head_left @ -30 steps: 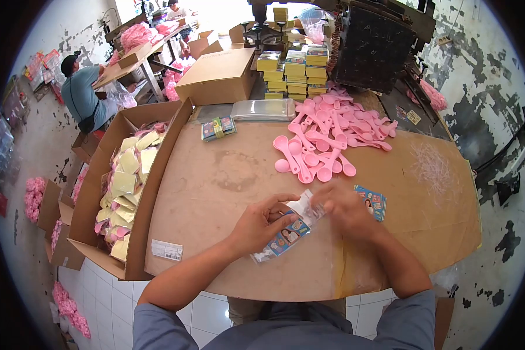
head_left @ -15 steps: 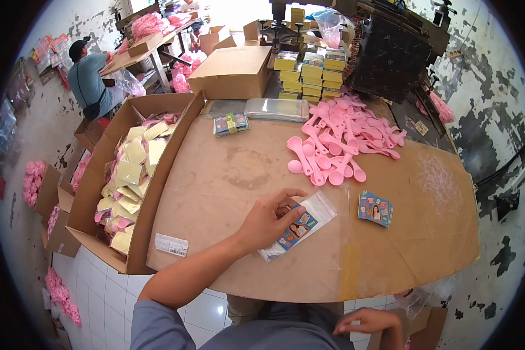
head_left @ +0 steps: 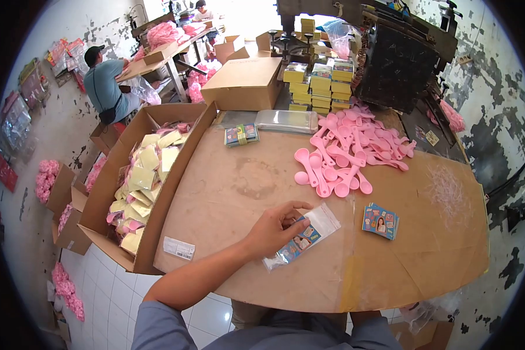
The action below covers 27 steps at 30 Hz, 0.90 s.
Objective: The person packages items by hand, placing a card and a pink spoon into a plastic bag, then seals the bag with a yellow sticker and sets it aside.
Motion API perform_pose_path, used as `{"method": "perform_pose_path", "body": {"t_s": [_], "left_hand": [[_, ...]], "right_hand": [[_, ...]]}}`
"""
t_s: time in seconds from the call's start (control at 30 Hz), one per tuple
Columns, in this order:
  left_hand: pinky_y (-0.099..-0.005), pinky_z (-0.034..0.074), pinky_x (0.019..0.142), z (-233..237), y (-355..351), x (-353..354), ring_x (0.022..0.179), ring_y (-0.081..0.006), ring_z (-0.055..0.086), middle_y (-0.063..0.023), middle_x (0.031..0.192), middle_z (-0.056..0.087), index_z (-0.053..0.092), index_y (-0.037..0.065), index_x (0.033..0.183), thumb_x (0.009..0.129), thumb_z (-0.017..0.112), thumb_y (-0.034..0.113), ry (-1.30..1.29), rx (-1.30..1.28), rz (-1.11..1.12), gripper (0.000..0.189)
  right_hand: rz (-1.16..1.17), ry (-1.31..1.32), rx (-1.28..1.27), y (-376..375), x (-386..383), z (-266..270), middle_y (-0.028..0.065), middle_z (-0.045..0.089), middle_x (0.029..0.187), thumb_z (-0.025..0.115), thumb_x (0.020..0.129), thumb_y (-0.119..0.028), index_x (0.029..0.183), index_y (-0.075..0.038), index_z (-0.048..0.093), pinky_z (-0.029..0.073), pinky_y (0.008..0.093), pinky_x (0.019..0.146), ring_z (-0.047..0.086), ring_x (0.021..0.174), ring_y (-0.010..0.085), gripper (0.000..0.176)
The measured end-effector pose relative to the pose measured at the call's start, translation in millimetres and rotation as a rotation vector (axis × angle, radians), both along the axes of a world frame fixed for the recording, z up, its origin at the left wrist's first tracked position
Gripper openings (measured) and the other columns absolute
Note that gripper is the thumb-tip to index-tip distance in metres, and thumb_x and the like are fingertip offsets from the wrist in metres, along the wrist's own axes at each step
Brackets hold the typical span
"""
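My left hand (head_left: 277,228) is over the middle of the tabletop, its fingers closed on a clear plastic bag (head_left: 325,223) with a printed blue card (head_left: 302,242) inside. The bag lies slantwise on the cardboard-covered table (head_left: 216,198). To its right sits a small stack of similar printed cards (head_left: 380,221). A heap of pink measuring spoons (head_left: 347,154) lies beyond the hand. My right hand is out of sight; only that arm's sleeve (head_left: 372,331) shows, with the forearm passing under the table's front edge.
At left, an open carton (head_left: 175,181) is filled with bagged pink pieces and yellow cards. A banded card bundle (head_left: 241,135), a clear tray of film (head_left: 286,121) and stacked card blocks (head_left: 321,87) stand at the back. Another person (head_left: 105,87) sits far left.
My right hand has dropped out of view below the table edge. The left hand keeps its hold on the bag. The whole view has shifted slightly.
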<state>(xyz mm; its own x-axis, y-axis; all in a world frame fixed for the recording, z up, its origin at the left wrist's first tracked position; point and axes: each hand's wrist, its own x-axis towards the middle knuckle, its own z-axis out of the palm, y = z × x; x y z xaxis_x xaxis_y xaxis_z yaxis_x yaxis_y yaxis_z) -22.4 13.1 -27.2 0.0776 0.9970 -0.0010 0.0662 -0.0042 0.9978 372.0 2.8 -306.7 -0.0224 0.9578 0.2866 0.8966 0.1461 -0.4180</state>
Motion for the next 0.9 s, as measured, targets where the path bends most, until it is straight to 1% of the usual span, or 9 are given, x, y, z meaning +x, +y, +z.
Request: {"method": "perform_pose_path", "body": {"t_s": [0.07,0.17,0.27,0.37,0.57,0.77,0.9], "left_hand": [[-0.0259,0.056,0.085,-9,0,-1,0.101,-0.0105,0.069,-0.0115,0.107,0.076,0.057,-0.001,0.138,0.103,0.065,0.007,0.011,0.040,0.000,0.037],[-0.0267,0.056,0.088,-7,-1,-1,0.104,-0.0117,0.070,-0.0112,0.108,0.075,0.056,-0.001,0.139,0.103,0.065,0.007,-0.001,0.012,-0.015,0.038],[-0.0275,0.056,0.089,-10,-1,-2,0.105,-0.0126,0.070,-0.0117,0.108,0.076,0.056,-0.001,0.139,0.103,0.066,0.008,0.033,0.019,-0.021,0.038],[-0.0286,0.057,0.090,-3,-3,-4,0.105,-0.0133,0.071,-0.0120,0.107,0.075,0.057,0.000,0.138,0.103,0.066,0.010,0.051,0.021,-0.034,0.037],[-0.0285,0.056,0.090,-5,-3,-4,0.103,-0.0130,0.071,-0.0114,0.106,0.075,0.057,0.001,0.137,0.103,0.066,0.010,0.122,0.047,-0.062,0.036],[-0.0275,0.056,0.089,-7,-3,-4,0.102,-0.0122,0.071,-0.0104,0.106,0.074,0.056,0.000,0.138,0.104,0.065,0.010,0.058,0.049,-0.050,0.036],[-0.0271,0.056,0.088,-4,-3,-4,0.101,-0.0117,0.071,-0.0096,0.105,0.074,0.056,0.000,0.137,0.104,0.065,0.010,0.073,0.037,-0.050,0.036]], "right_hand": [[-0.003,-0.007,-0.001,3,3,1,0.0126,0.073,0.122,0.059,0.103,-0.033,0.124,-0.009,0.071,0.050,0.0447,0.103,0.068,0.113,0.0313,0.035],[-0.016,-0.015,-0.005,6,4,4,0.0127,0.073,0.122,0.059,0.103,-0.033,0.124,-0.009,0.071,0.050,0.0448,0.103,0.068,0.113,0.0314,0.035],[-0.020,-0.015,-0.006,8,5,2,0.0127,0.073,0.122,0.059,0.103,-0.034,0.124,-0.009,0.071,0.050,0.0449,0.103,0.068,0.113,0.0315,0.035],[-0.018,-0.021,-0.007,10,4,2,0.0128,0.073,0.121,0.059,0.103,-0.034,0.124,-0.009,0.071,0.050,0.0450,0.103,0.068,0.113,0.0316,0.035],[-0.023,-0.027,-0.010,12,2,6,0.0128,0.073,0.121,0.059,0.102,-0.034,0.124,-0.009,0.071,0.050,0.0452,0.103,0.068,0.112,0.0318,0.035],[-0.023,-0.021,-0.018,16,-2,3,0.0129,0.073,0.121,0.059,0.102,-0.034,0.123,-0.009,0.071,0.050,0.0454,0.103,0.068,0.112,0.0320,0.035],[-0.018,-0.020,-0.016,19,-4,4,0.0130,0.074,0.121,0.059,0.102,-0.034,0.123,-0.009,0.071,0.050,0.0456,0.103,0.068,0.112,0.0321,0.035]]}}
